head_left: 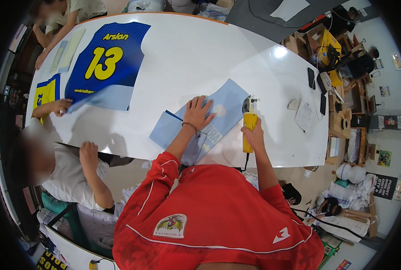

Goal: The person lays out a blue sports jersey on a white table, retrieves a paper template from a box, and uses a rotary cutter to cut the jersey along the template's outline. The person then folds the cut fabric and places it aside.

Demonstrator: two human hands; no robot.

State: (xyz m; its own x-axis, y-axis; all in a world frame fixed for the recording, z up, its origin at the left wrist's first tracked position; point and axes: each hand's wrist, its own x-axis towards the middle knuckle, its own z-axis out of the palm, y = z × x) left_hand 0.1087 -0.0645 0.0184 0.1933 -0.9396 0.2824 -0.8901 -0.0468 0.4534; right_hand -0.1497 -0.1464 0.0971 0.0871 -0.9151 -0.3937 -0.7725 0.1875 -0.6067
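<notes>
Left hand (199, 113) lies flat, fingers spread, pressing down the light blue fabric stack (200, 123) on the white table (209, 58); nothing grasped, just palm pressure. Right hand (253, 135) is clenched round the yellow handle of the electric fabric cutter (249, 123), which stands just beside the stack's right edge, blade end pointing away from the person. Whether the blade touches cloth is hard to tell at this size.

Doing it well, as a judgement: keep the flat hand well back from the blade line, hold the layers taut so they don't slide, push the cutter steady with its base flat on the table, keep the cord (246, 159) off the cloth.

Across the table lies a blue jersey panel (106, 60) with yellow numerals; a co-worker's hand (60, 106) touches the pale piece below it. Another co-worker's hand (87, 150) rests at the table edge.

Containers: none on the table near the hands. Right side floor has wooden shelving (344, 130) with cluttered items, contents not readable.
</notes>
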